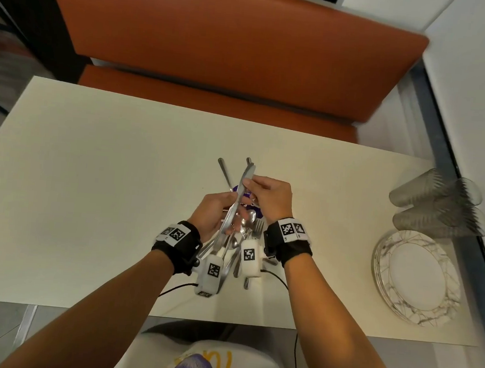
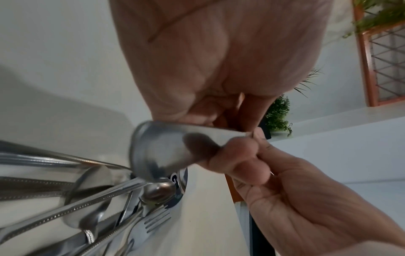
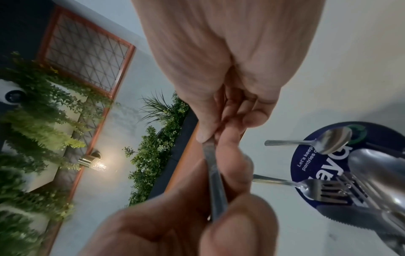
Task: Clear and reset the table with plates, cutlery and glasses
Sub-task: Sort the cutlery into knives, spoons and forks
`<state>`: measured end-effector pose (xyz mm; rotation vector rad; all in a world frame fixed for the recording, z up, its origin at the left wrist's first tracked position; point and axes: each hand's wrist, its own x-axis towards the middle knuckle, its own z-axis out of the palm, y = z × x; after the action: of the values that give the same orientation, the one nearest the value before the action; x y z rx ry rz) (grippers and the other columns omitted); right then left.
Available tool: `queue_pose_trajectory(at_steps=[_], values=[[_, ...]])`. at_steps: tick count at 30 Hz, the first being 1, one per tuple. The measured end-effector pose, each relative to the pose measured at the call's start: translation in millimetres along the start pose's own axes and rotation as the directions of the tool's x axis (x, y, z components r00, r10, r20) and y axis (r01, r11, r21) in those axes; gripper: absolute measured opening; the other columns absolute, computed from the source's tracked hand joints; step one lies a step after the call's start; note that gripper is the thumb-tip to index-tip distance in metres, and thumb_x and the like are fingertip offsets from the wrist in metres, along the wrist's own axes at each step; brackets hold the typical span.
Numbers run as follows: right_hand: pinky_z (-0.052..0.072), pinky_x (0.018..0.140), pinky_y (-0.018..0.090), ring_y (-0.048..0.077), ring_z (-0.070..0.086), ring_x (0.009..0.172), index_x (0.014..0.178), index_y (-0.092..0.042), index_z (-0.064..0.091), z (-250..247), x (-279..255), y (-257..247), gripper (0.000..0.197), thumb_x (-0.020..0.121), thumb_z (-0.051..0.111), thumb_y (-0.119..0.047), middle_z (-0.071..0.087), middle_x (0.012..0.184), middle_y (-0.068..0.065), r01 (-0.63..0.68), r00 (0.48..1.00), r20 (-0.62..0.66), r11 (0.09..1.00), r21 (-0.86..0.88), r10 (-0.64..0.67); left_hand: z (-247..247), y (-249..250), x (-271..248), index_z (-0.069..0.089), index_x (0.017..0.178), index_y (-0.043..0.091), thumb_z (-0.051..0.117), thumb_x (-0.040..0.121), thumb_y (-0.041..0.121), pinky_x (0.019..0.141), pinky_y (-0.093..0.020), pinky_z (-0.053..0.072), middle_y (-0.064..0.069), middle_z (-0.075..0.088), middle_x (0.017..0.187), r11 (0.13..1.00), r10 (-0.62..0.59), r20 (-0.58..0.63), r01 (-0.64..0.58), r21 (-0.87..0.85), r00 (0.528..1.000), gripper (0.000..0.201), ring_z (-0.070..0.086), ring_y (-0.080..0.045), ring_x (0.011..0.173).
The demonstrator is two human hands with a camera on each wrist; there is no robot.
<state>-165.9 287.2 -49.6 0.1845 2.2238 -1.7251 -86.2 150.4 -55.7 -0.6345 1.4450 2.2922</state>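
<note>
Hands meet at frame centre over the table [image 1: 92, 147]: the left hand [image 1: 213, 213] grips a knife [image 1: 239, 195] low down, while the right hand [image 1: 272, 198] pinches its upper part. Loose cutlery [image 1: 245, 234] lies beneath them; plates [image 1: 416, 278] and glasses [image 1: 439, 204] sit at right.

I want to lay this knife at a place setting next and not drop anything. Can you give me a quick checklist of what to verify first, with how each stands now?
1. Knife held: ok, left hand and right hand both pinch it.
2. Knife lifted off the cutlery pile: ok, it is raised above it.
3. Bare table to lay it on: ok.
4. Plates set out: not ok, they sit stacked at the right edge.
5. Glasses set out: not ok, they lie on their sides beside the plates.
6. Knife clean: cannot tell.
</note>
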Motion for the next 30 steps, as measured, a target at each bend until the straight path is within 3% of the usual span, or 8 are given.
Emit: queue_pose_trajectory(at_steps=[8, 11, 15, 18, 20, 23, 26, 30], values=[[0.056, 0.069, 0.034, 0.013, 0.065, 0.062, 0.094, -0.016, 0.079, -1.2, 11.3, 0.0, 0.026, 0.075, 0.085, -0.032, 0.077, 0.080, 0.005, -0.035, 0.999, 0.022, 0.996, -0.084, 0.037, -8.4, -17.1, 0.3, 0.073, 0.102, -0.001, 0.038, 0.109, 0.026, 0.050, -0.033, 0.042, -0.014, 0.059, 0.070, 0.999, -0.032, 0.046, 0.033, -0.001, 0.998, 0.045, 0.051, -0.027, 0.052], [0.055, 0.067, 0.031, 0.012, 0.066, 0.060, 0.092, -0.018, 0.079, -1.0, 10.7, -4.1, 0.020, 0.078, 0.083, -0.032, 0.075, 0.075, 0.001, -0.009, 0.999, 0.051, 0.995, -0.099, 0.014, -14.3, -28.2, 1.5, 0.069, 0.089, 0.008, 0.035, 0.109, 0.031, 0.050, -0.033, 0.025, -0.007, 0.047, 0.064, 0.998, -0.038, 0.034, 0.037, 0.044, 0.999, 0.046, 0.040, -0.022, 0.048], [0.060, 0.082, 0.033, 0.013, 0.073, 0.082, 0.094, -0.025, 0.077, 0.8, 3.1, 2.7, 0.007, 0.090, 0.074, -0.030, 0.078, 0.089, -0.004, 0.034, 0.992, 0.129, 0.980, -0.197, -0.009, -23.9, -38.0, 3.1, 0.056, 0.065, 0.021, 0.034, 0.108, 0.032, 0.044, -0.029, 0.013, 0.002, 0.032, 0.059, 0.989, -0.106, -0.099, 0.115, 0.091, 0.989, 0.049, 0.022, -0.013, 0.044], [0.056, 0.083, 0.022, 0.010, 0.067, 0.085, 0.099, -0.020, 0.076, -3.5, 1.2, 28.5, 0.009, 0.092, 0.071, -0.020, 0.074, 0.096, -0.004, 0.048, 0.994, 0.106, 0.908, -0.417, -0.004, -37.2, -47.9, 3.1, 0.044, 0.066, 0.021, 0.040, 0.106, 0.034, 0.035, -0.022, 0.019, 0.003, 0.031, 0.058, 0.974, -0.143, -0.248, 0.181, 0.134, 0.958, 0.043, 0.021, -0.011, 0.041], [0.052, 0.072, 0.015, 0.009, 0.064, 0.079, 0.095, -0.014, 0.078, -5.5, -3.5, 48.8, 0.010, 0.092, 0.068, -0.015, 0.074, 0.095, -0.001, 0.063, 0.992, 0.127, 0.813, -0.578, 0.013, -46.6, -56.9, 4.2, 0.043, 0.065, 0.020, 0.042, 0.105, 0.035, 0.035, -0.022, 0.022, 0.003, 0.034, 0.057, 0.966, -0.163, -0.311, 0.215, 0.141, 0.936, 0.044, 0.024, -0.010, 0.039], [0.060, 0.075, 0.029, 0.014, 0.068, 0.077, 0.085, -0.016, 0.078, -2.4, -14.5, 77.2, 0.009, 0.088, 0.070, -0.015, 0.075, 0.088, 0.000, 0.062, 0.984, 0.161, 0.710, -0.701, 0.072, -57.0, -69.0, 5.6, 0.051, 0.069, 0.018, 0.051, 0.101, 0.047, 0.047, -0.025, 0.034, 0.001, 0.047, 0.061, 0.926, -0.111, -0.380, 0.234, 0.295, 0.919, 0.043, 0.037, -0.013, 0.046], [0.055, 0.072, 0.029, 0.017, 0.065, 0.078, 0.088, -0.017, 0.075, 4.5, -23.1, 91.8, 0.006, 0.086, 0.075, -0.023, 0.070, 0.089, 0.001, 0.075, 0.988, 0.144, 0.627, -0.775, 0.059, -59.4, -79.5, 7.4, 0.054, 0.077, 0.016, 0.063, 0.093, 0.056, 0.063, -0.032, 0.049, -0.001, 0.061, 0.069, 0.713, 0.055, -0.339, 0.201, 0.672, 0.939, 0.044, 0.057, -0.019, 0.062], [0.045, 0.068, 0.026, 0.018, 0.062, 0.084, 0.094, -0.015, 0.072, 15.3, -26.8, 98.4, 0.013, 0.089, 0.073, -0.027, 0.063, 0.097, 0.002, 0.107, 0.993, 0.112, 0.542, -0.834, -0.025, -49.5, -91.1, 11.4, 0.049, 0.074, 0.020, 0.074, 0.076, 0.069, 0.067, -0.036, 0.057, -0.001, 0.067, 0.072, 0.592, 0.124, -0.326, 0.194, 0.782, 0.937, 0.055, 0.064, -0.020, 0.068]])
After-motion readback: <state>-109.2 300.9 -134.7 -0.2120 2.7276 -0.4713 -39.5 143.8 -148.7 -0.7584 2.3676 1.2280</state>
